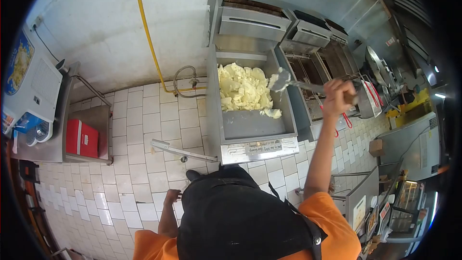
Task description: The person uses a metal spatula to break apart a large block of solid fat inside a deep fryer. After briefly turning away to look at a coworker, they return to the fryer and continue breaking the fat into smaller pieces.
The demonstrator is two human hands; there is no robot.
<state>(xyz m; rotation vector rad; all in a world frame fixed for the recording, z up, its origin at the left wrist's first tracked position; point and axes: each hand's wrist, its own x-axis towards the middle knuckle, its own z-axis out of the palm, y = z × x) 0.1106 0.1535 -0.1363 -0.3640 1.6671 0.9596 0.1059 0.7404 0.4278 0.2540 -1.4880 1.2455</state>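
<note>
My right hand (338, 97) is closed around the handle of a long metal spatula (308, 85), whose wooden end sticks out past my fist. White, fat-like stuff clings to the spatula's flat head (280, 80), which is over the right wall of a steel fryer vat (255, 126). Pale yellow lumps of solid fat (244, 86) fill the back and middle of the vat; a small piece (272, 113) lies apart, nearer its front. My left hand (173, 196) hangs low beside my black apron (236, 216), fingers loosely apart, holding nothing that shows.
More fryer vats (308, 67) with red-handled baskets (370, 94) stand to the right. A metal bar (183, 150) juts out left of the vat's front. Along the wall runs a yellow pipe (147, 31). At left, a steel table (57, 139) has a red box (82, 138) beneath.
</note>
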